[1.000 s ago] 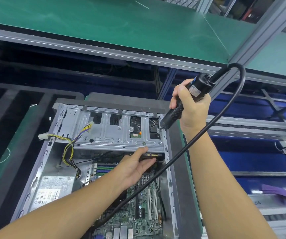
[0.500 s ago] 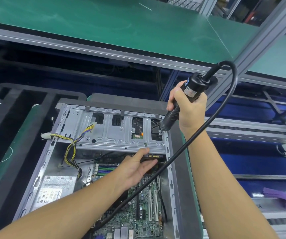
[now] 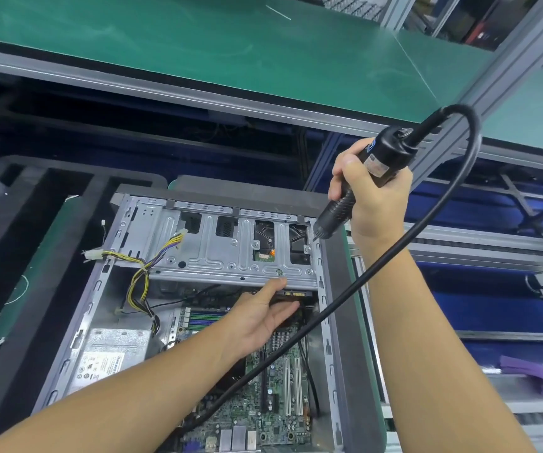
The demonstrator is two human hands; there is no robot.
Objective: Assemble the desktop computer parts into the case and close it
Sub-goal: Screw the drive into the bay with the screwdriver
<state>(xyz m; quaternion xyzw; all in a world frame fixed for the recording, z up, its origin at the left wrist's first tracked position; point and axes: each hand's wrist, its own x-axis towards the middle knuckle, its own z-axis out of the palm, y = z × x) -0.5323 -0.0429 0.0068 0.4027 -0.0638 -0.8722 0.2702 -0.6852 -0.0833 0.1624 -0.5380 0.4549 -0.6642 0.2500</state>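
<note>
Grips a corded electric screwdriver (image 3: 384, 158) in the curled right hand (image 3: 371, 204), tip at the far right corner of the open computer case (image 3: 329, 371), and reaches the left hand (image 3: 260, 317), fingers straight and together, inside the case under its drive cage (image 3: 218, 253), above the motherboard (image 3: 263, 416).

Open grey metal case (image 3: 328, 325) lies on its side, interior facing up. A silver drive cage (image 3: 218, 256) spans its 12 o'clock end, a drive (image 3: 263, 235) showing through a cutout. Yellow-and-black wires (image 3: 139, 282) trail from the cage's 9 o'clock side toward the labelled silver power supply (image 3: 110, 354) at 8 o'clock. The green motherboard (image 3: 260, 410), with white slots (image 3: 287, 385), fills the floor from centre to 6 o'clock. A black corded screwdriver (image 3: 335, 214), gripped by the right hand (image 3: 371, 197), tilts tip-down at the case's 1 o'clock corner.
</note>
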